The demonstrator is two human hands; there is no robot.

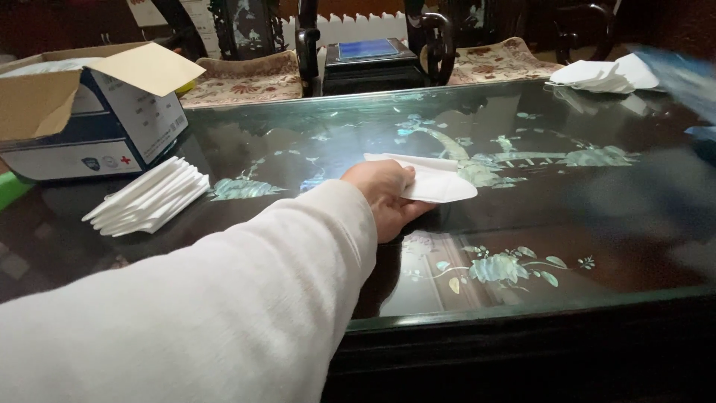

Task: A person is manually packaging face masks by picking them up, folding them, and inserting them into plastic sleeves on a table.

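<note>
Your left hand point(388, 198), at the end of a white sleeve, pinches a flat white mask point(432, 179) just above the glass-topped table point(522, 216), fingers closed on its near edge. Left lies a fanned stack of masks point(149, 198) beside the open carton point(89, 104); another pile point(604, 75) sits far right. Your right hand isn't visible.

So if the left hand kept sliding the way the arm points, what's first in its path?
Left hand holds a white folded mask; beyond lies bare glossy inlaid tabletop, possibly the far white mask pile; depth unclear.

Dark glass-topped table point(522, 209) with white mask stack point(149, 198), cardboard box point(89, 112), folded white mask point(436, 179).
</note>
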